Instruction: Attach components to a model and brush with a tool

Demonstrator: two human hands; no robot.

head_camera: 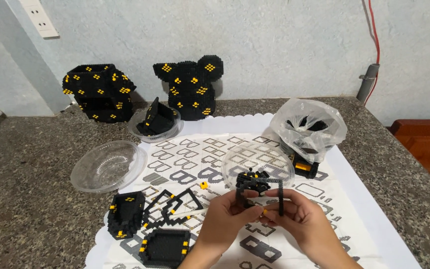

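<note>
Both my hands hold a small black frame of tiny building bricks (259, 192) above a white patterned mat (354, 199). My left hand (227, 216) grips its left side. My right hand (294, 211) pinches its right upright, with a yellow piece at the fingertips. Just behind it, a clear plastic bowl (240, 159) holds a pile of loose black bricks. Flat black frames with yellow corners (172, 204) lie on the mat to the left.
Two black-and-yellow brick models stand by the wall: a boxy one (100, 92) and an eared one (190, 87). An empty clear bowl (108, 165), a bowl with a black part (156, 122), a plastic bag of bricks (308, 130), two square black trays (125, 211) (165, 246).
</note>
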